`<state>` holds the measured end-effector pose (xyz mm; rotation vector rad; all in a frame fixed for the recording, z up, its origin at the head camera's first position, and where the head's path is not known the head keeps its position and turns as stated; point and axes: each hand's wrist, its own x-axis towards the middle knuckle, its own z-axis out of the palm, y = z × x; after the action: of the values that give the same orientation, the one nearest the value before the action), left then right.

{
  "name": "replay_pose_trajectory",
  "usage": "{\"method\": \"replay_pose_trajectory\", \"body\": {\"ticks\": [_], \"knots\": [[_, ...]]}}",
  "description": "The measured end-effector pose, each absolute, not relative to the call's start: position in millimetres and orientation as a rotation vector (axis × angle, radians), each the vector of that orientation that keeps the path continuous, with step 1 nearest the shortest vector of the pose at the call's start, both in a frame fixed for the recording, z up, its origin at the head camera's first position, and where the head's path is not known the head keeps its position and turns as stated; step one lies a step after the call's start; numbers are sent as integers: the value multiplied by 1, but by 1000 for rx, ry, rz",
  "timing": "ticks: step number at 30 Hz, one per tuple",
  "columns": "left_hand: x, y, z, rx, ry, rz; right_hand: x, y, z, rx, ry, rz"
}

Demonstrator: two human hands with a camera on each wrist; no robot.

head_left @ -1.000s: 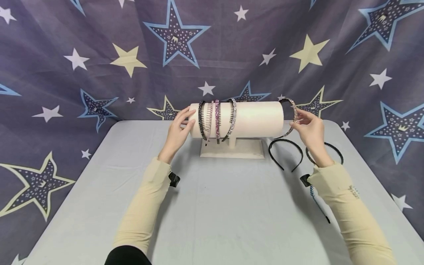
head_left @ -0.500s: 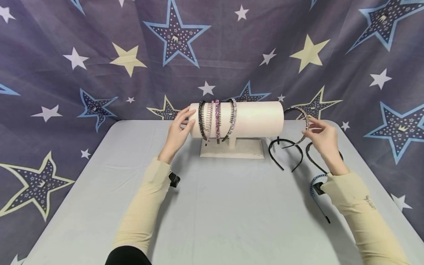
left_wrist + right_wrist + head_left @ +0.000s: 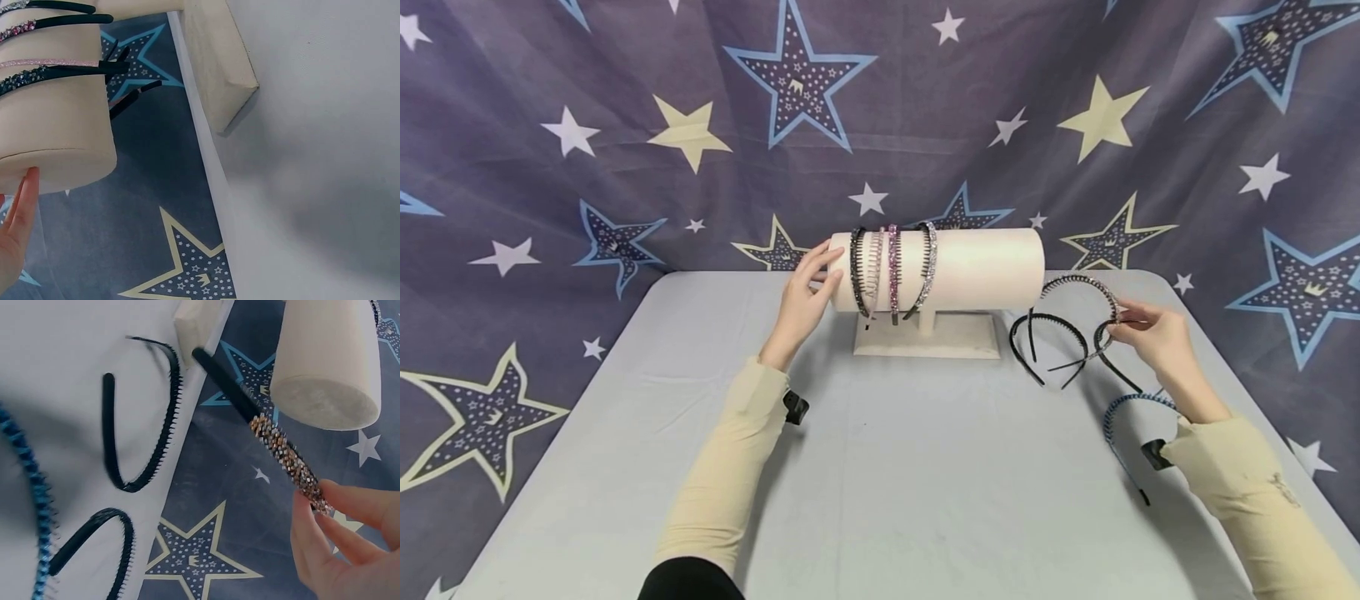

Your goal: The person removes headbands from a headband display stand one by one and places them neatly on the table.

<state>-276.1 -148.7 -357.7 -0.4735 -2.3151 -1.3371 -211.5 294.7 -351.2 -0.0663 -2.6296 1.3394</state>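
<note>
Right hand [image 3: 1157,337]: clamped on the glittery headband [image 3: 284,459], thumb and fingertips pinching the beaded part — presumably to leave both tips free.
Glittery headband: beyond the right end of the roll [image 3: 985,267], clear of it, opening turned down and toward the base [image 3: 925,340]; contact with the surface [image 3: 925,467] impossible to tell.
Left hand [image 3: 801,304]: outstretched, thumb and fingers apart, touching the roll's left end without gripping — likely to steady it.
Roll: mounted crosswise above the base, probably to let headbands hang off the surface.
On the roll: dark beaded headband [image 3: 50,72], pale pink headband [image 3: 50,63], bright pink headband [image 3: 892,271] and leaning silver headband [image 3: 932,262], gathered left of the bare right half.
Right of the base: toothed black headband [image 3: 165,434], second black headband [image 3: 128,540] and blue headband [image 3: 39,487], on the surface, seemingly for easy reach.
</note>
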Motion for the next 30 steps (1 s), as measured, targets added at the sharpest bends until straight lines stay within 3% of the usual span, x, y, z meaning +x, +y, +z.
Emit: {"method": "replay_pose_trajectory", "body": {"ticks": [30], "knots": [[-275,-146,-361,-487,-2346,-1291,-195,313,-392,258,-3110,1599]]}}
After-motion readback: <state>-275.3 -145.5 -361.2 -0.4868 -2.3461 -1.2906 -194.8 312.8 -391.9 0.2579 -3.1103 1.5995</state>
